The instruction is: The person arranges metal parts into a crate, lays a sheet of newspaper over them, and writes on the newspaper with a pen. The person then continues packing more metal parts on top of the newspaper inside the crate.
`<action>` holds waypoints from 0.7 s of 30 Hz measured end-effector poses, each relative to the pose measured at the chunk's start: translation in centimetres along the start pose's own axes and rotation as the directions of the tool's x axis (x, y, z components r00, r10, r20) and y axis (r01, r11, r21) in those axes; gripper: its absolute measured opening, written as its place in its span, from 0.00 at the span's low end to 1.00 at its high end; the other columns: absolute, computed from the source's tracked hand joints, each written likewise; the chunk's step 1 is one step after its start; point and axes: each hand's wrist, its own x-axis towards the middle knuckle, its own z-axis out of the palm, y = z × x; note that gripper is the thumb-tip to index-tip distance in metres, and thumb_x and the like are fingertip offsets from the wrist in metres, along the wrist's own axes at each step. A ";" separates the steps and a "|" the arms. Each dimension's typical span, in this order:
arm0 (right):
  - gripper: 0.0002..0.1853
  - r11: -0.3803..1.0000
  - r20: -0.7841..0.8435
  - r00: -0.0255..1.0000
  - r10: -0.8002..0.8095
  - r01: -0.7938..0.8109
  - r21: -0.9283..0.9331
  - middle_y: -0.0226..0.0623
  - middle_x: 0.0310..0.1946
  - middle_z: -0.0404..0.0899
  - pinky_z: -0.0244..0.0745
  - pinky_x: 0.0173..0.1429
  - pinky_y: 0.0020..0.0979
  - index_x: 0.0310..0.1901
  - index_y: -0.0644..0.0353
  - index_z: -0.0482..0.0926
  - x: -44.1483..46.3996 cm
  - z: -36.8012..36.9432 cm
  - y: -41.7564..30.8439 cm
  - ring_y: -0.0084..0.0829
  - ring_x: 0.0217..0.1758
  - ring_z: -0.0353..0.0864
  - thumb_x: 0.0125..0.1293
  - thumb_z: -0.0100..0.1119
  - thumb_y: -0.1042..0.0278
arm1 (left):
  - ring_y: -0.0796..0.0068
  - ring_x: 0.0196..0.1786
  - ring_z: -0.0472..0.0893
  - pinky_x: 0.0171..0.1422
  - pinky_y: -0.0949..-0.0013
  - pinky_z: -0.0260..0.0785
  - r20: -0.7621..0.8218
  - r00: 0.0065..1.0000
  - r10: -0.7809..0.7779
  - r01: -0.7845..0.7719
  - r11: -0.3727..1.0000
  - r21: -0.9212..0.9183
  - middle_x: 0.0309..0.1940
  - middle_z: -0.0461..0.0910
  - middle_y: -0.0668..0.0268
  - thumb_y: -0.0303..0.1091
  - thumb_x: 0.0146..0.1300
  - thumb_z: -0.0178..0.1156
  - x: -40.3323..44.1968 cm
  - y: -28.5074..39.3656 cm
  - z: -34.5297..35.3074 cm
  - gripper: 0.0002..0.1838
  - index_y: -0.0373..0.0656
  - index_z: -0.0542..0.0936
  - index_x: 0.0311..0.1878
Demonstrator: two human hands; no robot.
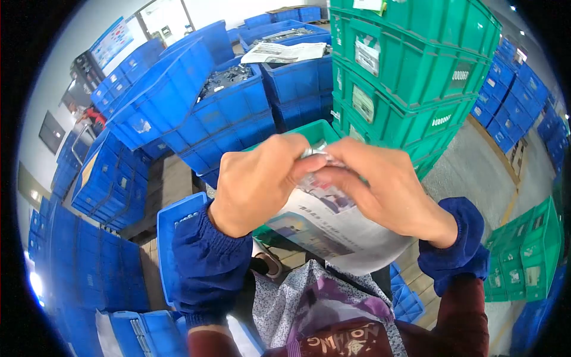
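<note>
Both hands meet in the middle of the view, pinching the upper end of a printed newspaper sheet (333, 235). My left hand (260, 181) has its thumb and fingers closed on the bunched paper. My right hand (386, 184) grips the same bunch from the other side, thumb pressed inward. Something shiny and silvery shows between the fingertips, too small to make out. From there the sheet hangs down over my lap. Below and behind the hands stands a green crate (316, 130), mostly hidden by them and the paper.
Tall stacked green crates (404, 65) rise just beyond my right hand. Blue crates (229, 107) filled with dark parts stand ahead, one topped by folded newspaper (285, 53). By my left sleeve is a blue bin (166, 250). More green crates (523, 256) stand at the right.
</note>
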 end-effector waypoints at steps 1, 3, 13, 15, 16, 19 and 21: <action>0.13 1.000 0.007 1.000 -0.013 0.013 0.004 0.40 0.32 0.79 0.74 0.36 0.30 0.44 0.60 0.74 0.1 -0.1 -0.1 0.33 0.32 0.81 0.56 0.61 0.76 | 0.70 0.21 0.78 0.21 0.72 0.66 -0.018 0.993 -0.116 0.113 0.987 -0.114 0.24 0.76 0.64 0.37 0.49 0.69 -0.2 -0.1 -0.2 0.19 0.41 0.73 0.40; 0.10 0.982 -0.133 0.990 -0.052 0.026 -0.188 0.40 0.30 0.79 0.74 0.32 0.29 0.42 0.62 0.74 -0.2 -0.4 -0.5 0.32 0.30 0.82 0.58 0.57 0.79 | 0.68 0.29 0.81 0.31 0.72 0.70 0.216 0.895 -0.391 0.445 0.824 -0.351 0.28 0.78 0.58 0.46 0.45 0.72 -2.2 -1.0 -1.4 0.32 0.40 0.69 0.49; 0.06 0.867 -0.333 0.942 -0.024 -0.147 -0.477 0.27 0.26 0.70 0.60 0.34 0.18 0.39 0.63 0.73 -2.1 -6.5 1.6 0.15 0.29 0.63 0.69 0.48 0.71 | 0.73 0.39 0.78 0.41 0.70 0.70 0.623 0.654 -0.429 0.742 0.521 -0.421 0.35 0.79 0.56 0.41 0.47 0.73 -11.5 -6.1 -0.4 0.30 0.37 0.68 0.47; 0.07 0.876 -0.380 0.924 0.033 -0.210 -0.435 0.25 0.27 0.68 0.56 0.33 0.16 0.38 0.63 0.72 -1.9 -6.2 3.3 0.13 0.30 0.60 0.70 0.46 0.70 | 0.80 0.35 0.73 0.37 0.74 0.68 0.658 0.619 -0.429 0.773 0.480 -0.414 0.31 0.76 0.63 0.38 0.49 0.71 -12.8 -7.0 -0.3 0.25 0.37 0.70 0.45; 0.06 0.891 -0.386 0.918 0.091 -0.248 -0.381 0.25 0.27 0.67 0.56 0.34 0.16 0.38 0.62 0.72 -1.8 -6.0 4.1 0.13 0.30 0.60 0.70 0.46 0.70 | 0.82 0.34 0.72 0.37 0.75 0.67 0.672 0.605 -0.427 0.774 0.515 -0.370 0.30 0.76 0.65 0.38 0.50 0.71 -13.4 -7.6 -0.5 0.24 0.38 0.70 0.45; 0.06 0.893 -0.388 0.909 0.151 -0.294 -0.341 0.25 0.27 0.65 0.57 0.36 0.17 0.36 0.62 0.70 -1.9 -4.9 7.6 0.15 0.31 0.59 0.69 0.46 0.71 | 0.83 0.31 0.69 0.33 0.76 0.64 0.712 0.518 -0.474 0.855 0.312 -0.414 0.28 0.74 0.68 0.35 0.53 0.68 -16.3 -9.0 -0.4 0.18 0.37 0.72 0.42; 0.06 0.859 -0.374 0.909 0.182 -0.332 -0.390 0.27 0.26 0.64 0.57 0.36 0.18 0.34 0.62 0.68 -2.3 -4.1 9.3 0.16 0.31 0.59 0.69 0.45 0.72 | 0.82 0.30 0.68 0.32 0.75 0.61 0.798 0.399 -0.452 0.904 0.339 -0.260 0.28 0.73 0.68 0.32 0.55 0.64 -18.3 -10.2 -1.0 0.12 0.36 0.74 0.38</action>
